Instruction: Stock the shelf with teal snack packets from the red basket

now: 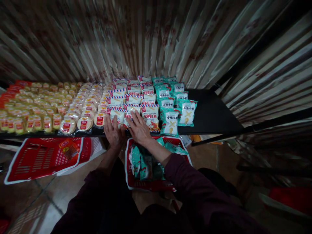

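My left hand (114,132) rests with its fingers stretched out on the front of a white snack bag (116,112) that has a red-and-blue striped top edge. Beside it, my right hand (139,127) lies with fingers spread against the neighbouring striped bag (131,108). Neither hand wraps round a bag. Another striped bag (149,115) stands just right of my right hand. Farther right, green-and-white snack bags (170,123) stand in two rows. Below my right forearm sits a red basket (127,165) with several green bags (145,165) in it, partly hidden by the arm.
Round wrapped biscuits (84,123) and small yellow packaged cakes (37,122) fill the left of the black shelf (214,113). Orange packs (12,94) lie at its far left. A second red basket (44,159) is below left. A pleated curtain (146,39) hangs behind.
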A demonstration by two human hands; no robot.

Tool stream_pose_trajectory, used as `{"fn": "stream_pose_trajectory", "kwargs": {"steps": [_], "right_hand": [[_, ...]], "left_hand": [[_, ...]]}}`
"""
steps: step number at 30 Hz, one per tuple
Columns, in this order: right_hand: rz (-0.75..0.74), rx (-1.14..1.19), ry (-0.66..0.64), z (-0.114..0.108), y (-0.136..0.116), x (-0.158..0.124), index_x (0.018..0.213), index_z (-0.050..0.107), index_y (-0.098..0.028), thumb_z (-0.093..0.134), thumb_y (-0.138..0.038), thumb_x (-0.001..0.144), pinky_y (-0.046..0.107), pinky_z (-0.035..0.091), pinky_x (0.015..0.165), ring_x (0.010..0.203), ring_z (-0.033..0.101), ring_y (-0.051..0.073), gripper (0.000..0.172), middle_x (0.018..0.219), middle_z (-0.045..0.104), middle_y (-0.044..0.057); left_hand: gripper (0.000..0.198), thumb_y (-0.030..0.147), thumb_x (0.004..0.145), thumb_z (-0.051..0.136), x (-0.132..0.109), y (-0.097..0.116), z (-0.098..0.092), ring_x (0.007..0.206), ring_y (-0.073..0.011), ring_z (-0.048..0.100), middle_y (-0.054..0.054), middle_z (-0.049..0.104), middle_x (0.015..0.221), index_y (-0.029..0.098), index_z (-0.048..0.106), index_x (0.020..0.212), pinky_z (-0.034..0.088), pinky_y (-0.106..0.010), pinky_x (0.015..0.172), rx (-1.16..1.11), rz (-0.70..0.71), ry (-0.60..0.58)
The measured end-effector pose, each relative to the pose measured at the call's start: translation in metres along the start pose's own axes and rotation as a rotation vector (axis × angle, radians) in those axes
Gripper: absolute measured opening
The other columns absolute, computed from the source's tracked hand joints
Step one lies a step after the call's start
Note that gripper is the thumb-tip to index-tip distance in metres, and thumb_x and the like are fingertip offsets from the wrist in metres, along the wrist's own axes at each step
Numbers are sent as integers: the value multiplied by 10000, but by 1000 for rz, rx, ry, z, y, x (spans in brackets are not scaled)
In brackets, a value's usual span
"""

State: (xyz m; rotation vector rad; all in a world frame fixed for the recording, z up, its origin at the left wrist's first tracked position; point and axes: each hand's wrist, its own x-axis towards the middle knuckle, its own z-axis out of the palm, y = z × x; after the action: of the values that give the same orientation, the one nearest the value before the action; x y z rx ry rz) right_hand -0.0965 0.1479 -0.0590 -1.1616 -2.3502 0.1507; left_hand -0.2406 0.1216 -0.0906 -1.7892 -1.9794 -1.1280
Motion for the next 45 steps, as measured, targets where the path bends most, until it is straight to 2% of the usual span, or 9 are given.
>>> {"fn": "stream_pose_trajectory", "kwargs": {"steps": [10, 16, 22, 26, 30, 34, 37, 45], "right_hand": [[-48, -23, 68, 5, 7, 3, 1354, 469, -141, 443, -64, 870, 509, 310, 1130, 1469, 59, 230, 491, 1542, 271, 153], [-95, -7, 99, 5, 12, 7, 1170, 596, -153, 434, -54, 873, 467, 323, 1136, 1466, 9, 242, 352, 1568, 219, 120], [-135, -31, 92, 6, 12, 8, 1106, 623, -136, 429, -114, 905, 474, 326, 1129, 1462, 107, 246, 280, 1512, 346, 148], [-106, -35, 104, 1, 9, -1, 1260, 553, -147, 431, -153, 906, 501, 322, 1127, 1459, 136, 242, 375, 1509, 355, 137], [-34, -85, 132, -8, 9, -21, 1383, 443, -160, 449, -173, 895, 529, 283, 1138, 1462, 116, 262, 489, 1537, 296, 132], [63, -151, 186, -12, 16, -40, 1387, 440, -182, 471, -178, 883, 561, 258, 1131, 1464, 77, 291, 506, 1554, 259, 121], [122, -186, 198, -11, 22, -45, 1382, 447, -174, 490, -187, 874, 580, 234, 1128, 1462, 63, 316, 510, 1563, 228, 131], [244, -232, 199, -4, 28, -44, 1348, 487, -180, 493, -288, 903, 638, 232, 1083, 1450, 82, 361, 457, 1540, 282, 149]], "left_hand": [[442, 358, 932, 431, 0, 10, 1, 1449, -322, 137, -213, 278, 1519, 116, 531, 1289, 259, -531, 1121, -28, -8, 37], [438, 332, 937, 433, 5, 15, 4, 1455, -324, 95, -231, 234, 1529, 99, 499, 1302, 235, -555, 1126, -58, -51, 138], [480, 352, 939, 425, 1, 18, 16, 1453, -342, 86, -262, 215, 1526, 84, 477, 1334, 233, -561, 1118, 9, -63, 139], [491, 379, 937, 416, -3, 19, 14, 1453, -347, 73, -237, 195, 1542, 110, 479, 1344, 208, -582, 1120, 19, -59, 123], [450, 351, 937, 412, 1, 18, 12, 1455, -341, 73, -212, 222, 1541, 124, 522, 1309, 223, -573, 1117, 7, -70, 148], [439, 337, 935, 413, 6, 18, 16, 1444, -347, 138, -216, 218, 1541, 139, 533, 1307, 280, -557, 1084, 17, -101, 170], [439, 341, 932, 416, 6, 18, 22, 1439, -355, 157, -208, 230, 1539, 166, 530, 1318, 276, -572, 1074, 29, -136, 184], [452, 334, 899, 460, -4, 12, 22, 1442, -328, 149, -182, 292, 1519, 173, 527, 1316, 226, -561, 1116, 42, -32, 245]]}}
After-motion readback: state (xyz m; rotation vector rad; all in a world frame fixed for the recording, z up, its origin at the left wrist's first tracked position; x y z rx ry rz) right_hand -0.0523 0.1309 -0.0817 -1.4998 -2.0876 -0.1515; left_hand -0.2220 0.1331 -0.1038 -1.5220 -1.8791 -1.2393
